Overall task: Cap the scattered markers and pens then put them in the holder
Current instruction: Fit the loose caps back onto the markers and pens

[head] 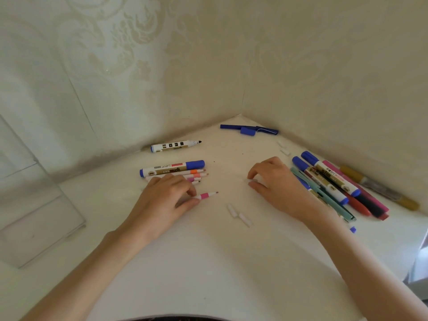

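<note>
My left hand (pixel 165 193) pinches an uncapped thin pen with a pink band (pixel 206 195) that lies on the white table. Just behind that hand lie several thin uncapped pens (pixel 196 175) and a capped blue whiteboard marker (pixel 172 167). My right hand (pixel 275 181) pinches a small white cap (pixel 251 181) at its fingertips. Two more white caps (pixel 238 214) lie between the hands near the front. An uncapped whiteboard marker (pixel 174 145) lies by the back wall. The clear holder (pixel 34 205) stands at the left.
A pile of capped markers and pens (pixel 335 184) lies right of my right hand, with a gold pen (pixel 379 189) against the wall. A blue pen and a loose blue cap (pixel 248 130) lie in the corner. Two white caps (pixel 283 148) lie near the right wall.
</note>
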Available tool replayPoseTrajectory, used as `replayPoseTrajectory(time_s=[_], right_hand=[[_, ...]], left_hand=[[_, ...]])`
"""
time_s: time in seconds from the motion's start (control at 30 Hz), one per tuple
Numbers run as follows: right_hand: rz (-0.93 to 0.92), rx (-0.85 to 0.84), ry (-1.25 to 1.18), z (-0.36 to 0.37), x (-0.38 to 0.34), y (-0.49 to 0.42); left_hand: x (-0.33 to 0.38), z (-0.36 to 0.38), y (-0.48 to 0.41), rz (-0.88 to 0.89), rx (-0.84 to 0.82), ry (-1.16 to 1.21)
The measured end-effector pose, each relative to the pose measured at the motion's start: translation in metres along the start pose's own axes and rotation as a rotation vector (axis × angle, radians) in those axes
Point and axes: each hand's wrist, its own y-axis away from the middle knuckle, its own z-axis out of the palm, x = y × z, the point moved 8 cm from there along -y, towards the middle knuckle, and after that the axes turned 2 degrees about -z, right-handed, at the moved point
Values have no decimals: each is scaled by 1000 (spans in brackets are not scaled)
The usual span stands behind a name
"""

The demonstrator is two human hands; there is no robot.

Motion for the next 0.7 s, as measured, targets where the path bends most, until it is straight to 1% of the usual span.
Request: replayPoseTrajectory(time_s=[0.13,0.23,0.27,0.37,0.47,0.7], right_hand=[[73,140,-545,-15,-17,-7],[134,183,-1056,-4,-24,-13],[136,180,-1152,0,-26,-14],[78,128,-1231,8,-32,-12],[36,121,-1261,6,-37,-10],[-6,140,-1214,3,-39,-7]], left_hand=[[-1,-10,-7,-110,165,341],[3,-15,-4,-123,293,480],[4,-17,-2,-117,321,505],[7,-18,1,-80,351,534],[12,-17,2,-41,340,495],[18,-17,3,7,320,402]])
